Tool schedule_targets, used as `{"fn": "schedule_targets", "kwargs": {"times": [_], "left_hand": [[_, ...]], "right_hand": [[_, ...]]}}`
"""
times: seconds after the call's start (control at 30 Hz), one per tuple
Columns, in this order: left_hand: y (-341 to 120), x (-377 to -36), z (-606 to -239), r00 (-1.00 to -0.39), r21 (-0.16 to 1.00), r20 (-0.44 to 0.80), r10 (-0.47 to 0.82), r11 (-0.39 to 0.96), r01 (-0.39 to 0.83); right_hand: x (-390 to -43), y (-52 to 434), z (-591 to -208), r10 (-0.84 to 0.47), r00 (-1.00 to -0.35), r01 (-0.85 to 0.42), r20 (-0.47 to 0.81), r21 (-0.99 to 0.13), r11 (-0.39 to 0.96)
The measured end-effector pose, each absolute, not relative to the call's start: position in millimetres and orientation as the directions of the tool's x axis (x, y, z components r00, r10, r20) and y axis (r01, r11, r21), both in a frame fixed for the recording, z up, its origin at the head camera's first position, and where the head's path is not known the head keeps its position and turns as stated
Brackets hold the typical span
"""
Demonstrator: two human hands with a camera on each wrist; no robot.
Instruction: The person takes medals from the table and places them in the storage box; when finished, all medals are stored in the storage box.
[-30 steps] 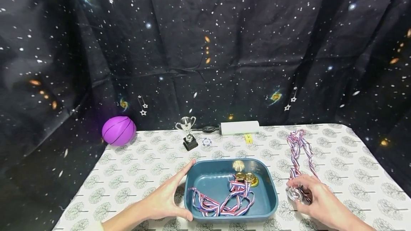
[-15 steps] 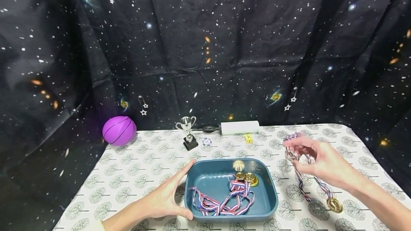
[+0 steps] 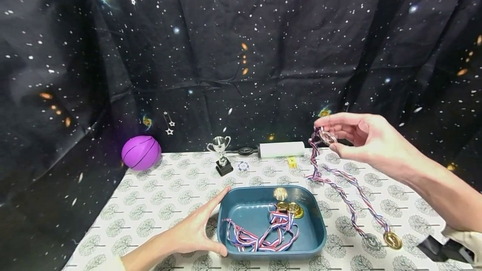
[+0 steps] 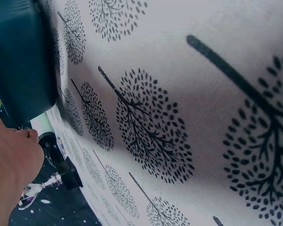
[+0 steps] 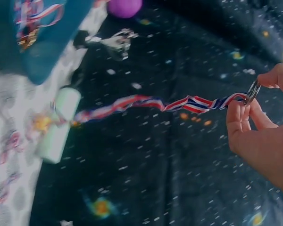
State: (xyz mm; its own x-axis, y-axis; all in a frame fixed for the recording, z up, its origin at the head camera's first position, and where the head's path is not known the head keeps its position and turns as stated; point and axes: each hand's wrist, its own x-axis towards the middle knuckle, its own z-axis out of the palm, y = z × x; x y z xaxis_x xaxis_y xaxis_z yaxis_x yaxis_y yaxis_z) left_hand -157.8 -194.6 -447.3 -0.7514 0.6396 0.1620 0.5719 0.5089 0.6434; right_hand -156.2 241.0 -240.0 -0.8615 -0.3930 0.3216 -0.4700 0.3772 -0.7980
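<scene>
Head view: a blue tray (image 3: 318,229) stood near the front of the desk (image 3: 169,191). It held gold medals (image 3: 289,208) at the back and their striped ribbons (image 3: 260,237) coiled toward the front. The left hand (image 3: 192,233) lay against the tray's left wall, fingers straight and holding nothing. The right hand (image 3: 361,137) was raised above the desk, right of the tray, pinching a silver medal (image 3: 326,137) whose ribbon (image 3: 340,187) trailed down to the desk. Two more medals (image 3: 382,241), one silver and one gold, lay on the desk right of the tray. A small trophy (image 3: 221,154), a pump (image 3: 280,149) and a purple ball (image 3: 141,152) stood behind.
</scene>
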Motion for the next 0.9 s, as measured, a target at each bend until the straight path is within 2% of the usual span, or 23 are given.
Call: {"fn": "schedule_targets", "kwargs": {"times": [0.2, 0.47, 0.9], "left_hand": [[-195, -158, -446, -0.757, 0.648, 0.139, 0.638, 0.520, 0.557], [-195, -158, -445, -0.754, 0.657, 0.136, 0.643, 0.511, 0.555], [-194, -158, -444, -0.751, 0.653, 0.145, 0.644, 0.508, 0.561]], "right_hand": [[-154, 218, -211, -0.407, -0.853, -0.473, 0.326, -0.812, 0.342], [-153, 185, -194, -0.475, -0.808, -0.487, 0.349, -0.848, 0.206], [-159, 135, -212, -0.536, -0.773, -0.432, 0.339, -0.900, 0.054]]}}
